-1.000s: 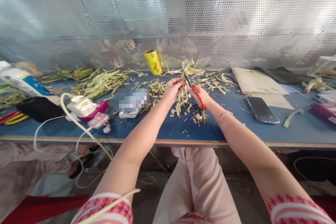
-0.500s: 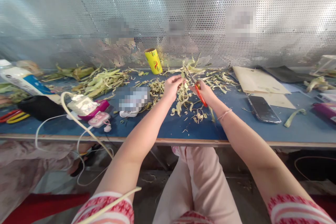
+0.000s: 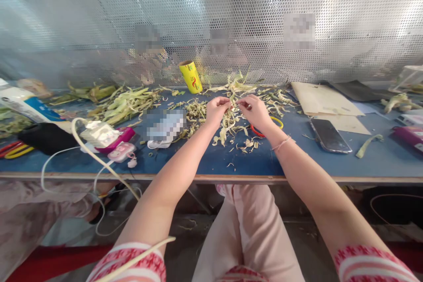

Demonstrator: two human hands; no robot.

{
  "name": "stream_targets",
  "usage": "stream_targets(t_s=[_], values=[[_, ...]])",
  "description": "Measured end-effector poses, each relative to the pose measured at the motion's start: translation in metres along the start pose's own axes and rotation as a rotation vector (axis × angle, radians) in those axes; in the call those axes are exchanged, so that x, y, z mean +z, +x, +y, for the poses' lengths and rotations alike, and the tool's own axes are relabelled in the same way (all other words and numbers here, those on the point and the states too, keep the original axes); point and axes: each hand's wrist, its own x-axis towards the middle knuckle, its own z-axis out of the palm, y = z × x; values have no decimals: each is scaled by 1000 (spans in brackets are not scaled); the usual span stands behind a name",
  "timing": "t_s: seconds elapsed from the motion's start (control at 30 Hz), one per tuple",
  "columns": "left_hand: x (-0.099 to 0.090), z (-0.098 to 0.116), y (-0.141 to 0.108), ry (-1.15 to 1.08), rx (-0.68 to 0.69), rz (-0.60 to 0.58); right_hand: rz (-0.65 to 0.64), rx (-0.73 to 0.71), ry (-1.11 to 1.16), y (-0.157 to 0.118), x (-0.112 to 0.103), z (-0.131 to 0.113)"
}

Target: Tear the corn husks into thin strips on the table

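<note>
Over the middle of the blue table, my left hand is pinched on a pale green plant strip. Close to its right, my right hand has its fingertips pressed together by the same strip; what they pinch is too small to make out. Curled plant scraps lie under and between both hands. Scissors with red and yellow handles lie on the table, partly hidden beneath my right hand and wrist.
Behind the hands stands a yellow roll before a perforated metal wall. Leafy stalks, a white bottle, chargers and cables lie left. A phone and cardboard lie right. A person's leg shows lower left.
My right hand has let go of the scissors, which now lie on the table beneath it. Its fingers have closed near the strip beside my left hand.
</note>
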Motion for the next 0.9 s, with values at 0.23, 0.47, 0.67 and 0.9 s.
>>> stream_targets(t_s=[0.23, 0.47, 0.67, 0.9], values=[[5, 7, -9, 24, -16, -63, 105, 87, 141, 0, 8, -2], [9, 11, -13, -55, -60, -76, 152, 116, 174, 2, 10, 4], [7, 14, -14, -221, -127, -100, 187, 156, 195, 2, 13, 1], [6, 16, -15, -284, -166, -122, 183, 209, 342, 2, 16, 3]])
